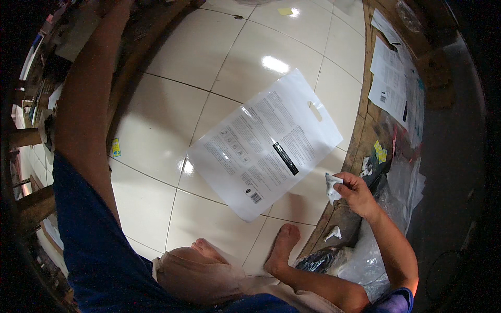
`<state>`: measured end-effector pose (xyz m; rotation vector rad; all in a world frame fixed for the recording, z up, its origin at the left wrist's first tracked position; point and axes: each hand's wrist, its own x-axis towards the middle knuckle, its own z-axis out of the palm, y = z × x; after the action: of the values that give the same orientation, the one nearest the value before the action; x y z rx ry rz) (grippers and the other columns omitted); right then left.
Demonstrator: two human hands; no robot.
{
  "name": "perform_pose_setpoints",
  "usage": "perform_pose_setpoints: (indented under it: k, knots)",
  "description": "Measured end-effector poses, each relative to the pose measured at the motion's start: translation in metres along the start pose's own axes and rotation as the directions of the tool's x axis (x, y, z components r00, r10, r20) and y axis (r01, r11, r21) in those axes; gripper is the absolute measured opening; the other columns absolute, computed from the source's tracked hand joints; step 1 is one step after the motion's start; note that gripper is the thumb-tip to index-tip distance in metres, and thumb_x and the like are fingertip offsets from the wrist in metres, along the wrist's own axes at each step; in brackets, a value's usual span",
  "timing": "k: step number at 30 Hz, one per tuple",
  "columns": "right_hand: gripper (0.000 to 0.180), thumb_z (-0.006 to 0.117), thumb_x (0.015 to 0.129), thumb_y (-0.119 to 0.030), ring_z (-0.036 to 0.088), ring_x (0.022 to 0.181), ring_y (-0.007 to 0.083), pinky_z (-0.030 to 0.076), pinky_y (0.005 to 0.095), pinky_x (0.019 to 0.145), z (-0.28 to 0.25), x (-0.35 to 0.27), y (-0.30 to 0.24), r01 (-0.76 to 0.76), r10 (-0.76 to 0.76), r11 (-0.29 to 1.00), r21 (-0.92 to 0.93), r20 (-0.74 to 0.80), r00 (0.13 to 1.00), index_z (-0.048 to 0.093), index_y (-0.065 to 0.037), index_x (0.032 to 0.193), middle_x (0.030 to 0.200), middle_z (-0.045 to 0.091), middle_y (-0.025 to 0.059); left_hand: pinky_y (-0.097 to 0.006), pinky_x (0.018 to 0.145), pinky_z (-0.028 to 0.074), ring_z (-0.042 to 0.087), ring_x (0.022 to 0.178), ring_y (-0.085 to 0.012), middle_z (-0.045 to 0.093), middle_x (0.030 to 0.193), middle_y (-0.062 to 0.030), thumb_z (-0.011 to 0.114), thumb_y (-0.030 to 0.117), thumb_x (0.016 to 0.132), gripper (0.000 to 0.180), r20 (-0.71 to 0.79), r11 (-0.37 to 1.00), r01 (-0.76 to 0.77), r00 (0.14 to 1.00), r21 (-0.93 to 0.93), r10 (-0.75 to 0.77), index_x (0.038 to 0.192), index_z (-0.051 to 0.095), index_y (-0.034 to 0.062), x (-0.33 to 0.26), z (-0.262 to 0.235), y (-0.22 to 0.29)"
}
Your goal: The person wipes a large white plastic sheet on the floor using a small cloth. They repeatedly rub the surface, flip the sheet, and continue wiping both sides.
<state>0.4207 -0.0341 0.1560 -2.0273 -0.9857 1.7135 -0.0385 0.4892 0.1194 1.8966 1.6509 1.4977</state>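
My right hand [356, 194] is closed, pinching a small crumpled white piece [332, 190], paper or cloth, with grey smudges. It is held beside the lower right edge of a large white plastic bag [245, 146]. That bag lies flat and slanted on the tiled floor, covered in dark print, with a cut-out handle [314, 111] at its upper right end. On the left, my left arm [86, 109] reaches up to the top edge of the picture; the hand itself lies outside it.
A wooden board edge [360, 125] runs down the right side, with printed white sheets [389, 78], clear plastic wrap [383, 255], yellow labels [380, 152] and another white scrap [333, 233]. A yellow label [116, 147] lies on the left floor. My bare foot [284, 242] rests below the bag.
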Motion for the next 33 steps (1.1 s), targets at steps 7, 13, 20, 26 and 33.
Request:
perform_pose_setpoints:
  k: [7,13,20,26,33]
  knots:
    - [0.02,0.058,0.092,-0.005,0.055,0.086,0.0082,0.046,0.0245,0.079,0.011,-0.006,0.027,0.044,-0.045,0.999,-0.015,-0.031,0.999,0.062,-0.001,0.111,0.094,0.064,-0.0002,-0.04,0.094,0.045,0.058,0.104,-0.0297,0.061,0.117,-0.0149,0.069,0.023,0.086,0.047,0.022,0.977,-0.054,0.998,-0.206,0.06,0.124,0.053,0.0012,-0.053,-0.012,0.02]
    - [0.023,0.06,0.089,-0.004,0.053,0.081,0.0069,0.045,0.0229,0.073,0.047,0.008,0.039,0.163,-0.16,0.97,-0.179,0.033,0.987,0.061,-0.002,0.112,0.092,0.062,-0.0015,-0.042,0.107,0.036,0.045,0.127,-0.0363,0.048,0.137,-0.0203,0.071,0.022,0.083,0.062,0.627,0.997,-0.044,0.779,0.06,-0.003,0.135,0.044,0.0009,-0.373,-0.074,0.109]
    - [0.024,0.062,0.086,-0.004,0.06,0.085,0.021,0.05,0.0316,0.078,0.077,0.031,0.011,0.442,-0.402,0.79,-0.425,0.186,0.897,0.062,-0.001,0.11,0.094,0.062,0.0121,-0.054,0.113,0.018,0.023,0.139,-0.0414,0.028,0.146,-0.028,0.071,0.045,0.077,0.089,0.844,0.955,-0.206,0.532,0.212,-0.072,0.136,0.034,-0.0109,-0.529,-0.113,0.155]
    - [0.024,0.063,0.08,-0.005,0.06,0.091,0.0363,0.049,0.0417,0.082,0.126,0.052,0.049,0.463,-0.447,0.782,-0.417,0.143,0.883,0.066,-0.002,0.104,0.1,0.061,0.018,-0.055,0.115,0.012,0.014,0.143,-0.041,0.021,0.149,-0.0299,0.066,0.055,0.078,0.097,0.833,0.937,-0.251,0.549,0.241,-0.067,0.137,0.03,-0.0133,-0.545,-0.115,0.155]
    - [0.025,0.061,0.081,0.001,0.06,0.086,0.0332,0.05,0.0377,0.077,0.196,0.047,0.08,0.495,-0.588,0.711,-0.499,-0.036,0.808,0.065,-0.003,0.105,0.095,0.058,0.016,-0.057,0.114,0.009,0.012,0.143,-0.0407,0.018,0.151,-0.0295,0.065,0.059,0.078,0.101,0.839,0.929,-0.256,0.536,0.269,-0.095,0.139,0.028,-0.0135,-0.552,-0.124,0.151]
